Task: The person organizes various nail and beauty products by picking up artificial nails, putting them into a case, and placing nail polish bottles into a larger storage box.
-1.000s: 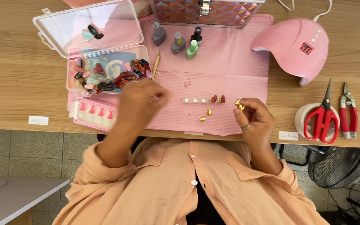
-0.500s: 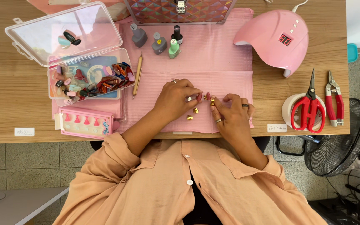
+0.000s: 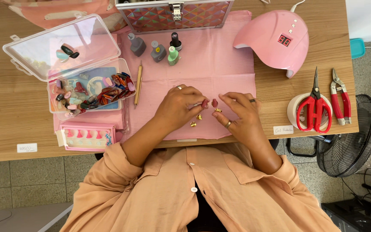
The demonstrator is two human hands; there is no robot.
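hands pinch glossy dark-red press-on nails (image 3: 210, 103) (left (image 3: 181, 106), right (image 3: 239, 112)) over pink mat (image 3: 220, 64)

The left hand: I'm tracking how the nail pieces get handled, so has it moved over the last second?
Yes. The left hand has shifted right across the pink mat, away from the clear box of nail tips, and now meets the right hand mid-mat.

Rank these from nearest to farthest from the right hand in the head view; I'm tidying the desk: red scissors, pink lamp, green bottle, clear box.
From the right hand:
1. Red scissors, to its right on the white roll.
2. Pink lamp, above right.
3. Green bottle, above left on the mat.
4. Clear box, far left.
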